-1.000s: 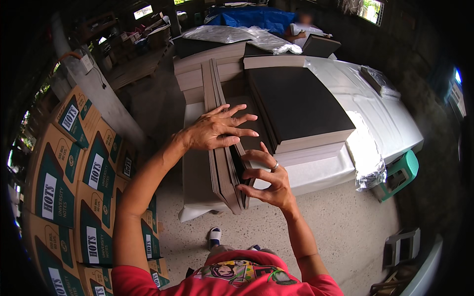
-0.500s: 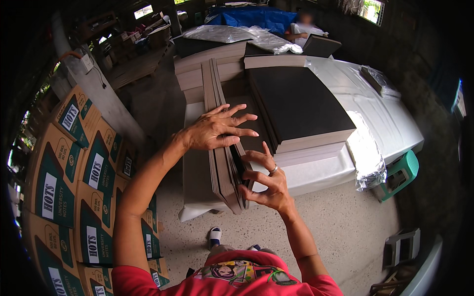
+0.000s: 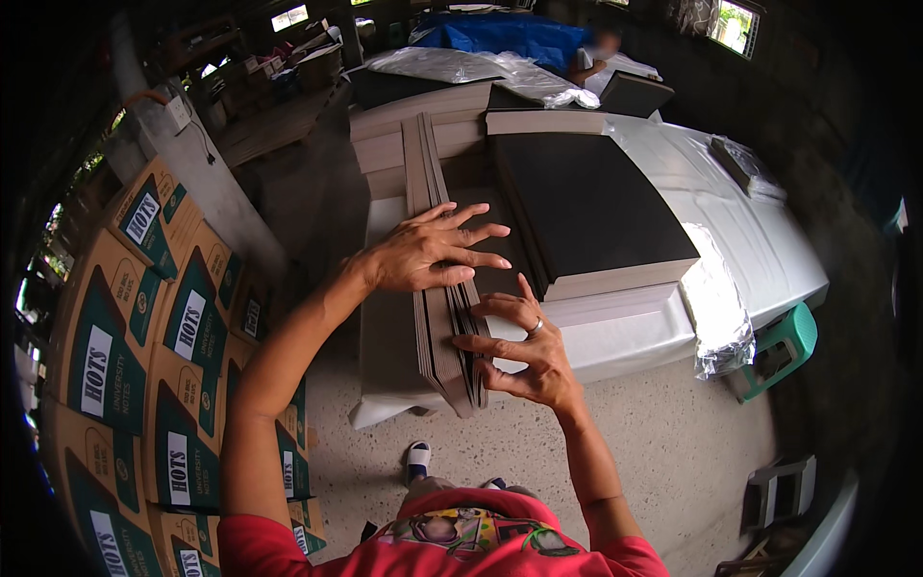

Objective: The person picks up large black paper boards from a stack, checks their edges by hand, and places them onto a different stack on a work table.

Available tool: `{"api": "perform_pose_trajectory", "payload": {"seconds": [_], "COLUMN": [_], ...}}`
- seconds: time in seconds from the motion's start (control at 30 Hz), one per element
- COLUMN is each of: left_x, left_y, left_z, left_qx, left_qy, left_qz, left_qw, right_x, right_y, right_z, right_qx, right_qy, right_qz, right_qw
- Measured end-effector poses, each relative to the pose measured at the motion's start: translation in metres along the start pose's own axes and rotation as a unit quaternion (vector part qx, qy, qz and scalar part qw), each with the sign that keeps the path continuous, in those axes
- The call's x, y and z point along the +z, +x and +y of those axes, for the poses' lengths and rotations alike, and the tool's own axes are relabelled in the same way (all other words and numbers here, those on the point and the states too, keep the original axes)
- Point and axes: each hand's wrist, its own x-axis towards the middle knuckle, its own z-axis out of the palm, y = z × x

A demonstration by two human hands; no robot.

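A row of long, thin dark sheets with pale edges [image 3: 440,332] stands on edge at the near left of the table, like boards or thin book blocks. My left hand [image 3: 433,252] lies over the top of the row, fingers spread and stretched to the right. At the row's near right side my right hand [image 3: 527,348], with a ring on one finger, has its fingers bent and apart. One fingertip touches the sheet edges. Right of both hands lies a large stack of black-topped sheets [image 3: 596,207].
Printed cartons [image 3: 187,385] are piled at the left beside a pillar [image 3: 192,144]. The table [image 3: 625,332] has a whitish cover, with crumpled clear plastic [image 3: 716,308] on its right. A green stool [image 3: 784,351] stands beyond. A person [image 3: 601,58] is at the far end.
My right hand's fingers have shifted slightly left against the sheet edges. My left hand keeps its place on the row. The whole view has moved a little.
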Motion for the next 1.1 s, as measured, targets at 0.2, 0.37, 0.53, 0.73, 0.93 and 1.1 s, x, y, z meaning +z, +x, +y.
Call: {"api": "perform_pose_trajectory", "payload": {"seconds": [0.2, 0.37, 0.53, 0.73, 0.93, 1.1], "left_x": [0.0026, 0.0000, -0.0029, -0.0019, 0.0005, -0.0004], "left_y": [-0.0024, -0.0034, -0.0052, -0.0078, -0.0048, -0.0065], "left_z": [-0.0054, -0.0017, -0.0012, -0.0017, -0.0041, -0.0040], "left_qx": [-0.002, -0.003, -0.002, 0.001, 0.007, 0.008], "left_qy": [0.000, -0.002, -0.004, -0.011, -0.003, -0.001], "left_qz": [0.003, 0.000, -0.006, -0.001, 0.010, 0.008], "left_qw": [1.000, 1.000, 1.000, 1.000, 1.000, 1.000], "right_x": [0.0001, 0.0019, 0.0005, 0.0017, -0.0007, -0.0010], "right_y": [0.0010, 0.0000, 0.0020, 0.0021, 0.0006, 0.0021], "right_z": [-0.0002, 0.0018, 0.0018, 0.0029, 0.0060, 0.0042], "right_qx": [0.001, 0.001, -0.004, -0.010, -0.008, -0.005], "right_qy": [0.007, 0.005, 0.007, 0.013, 0.017, 0.019], "right_qz": [0.002, 0.000, -0.005, -0.005, -0.010, -0.013], "right_qw": [1.000, 1.000, 1.000, 1.000, 1.000, 1.000]}}
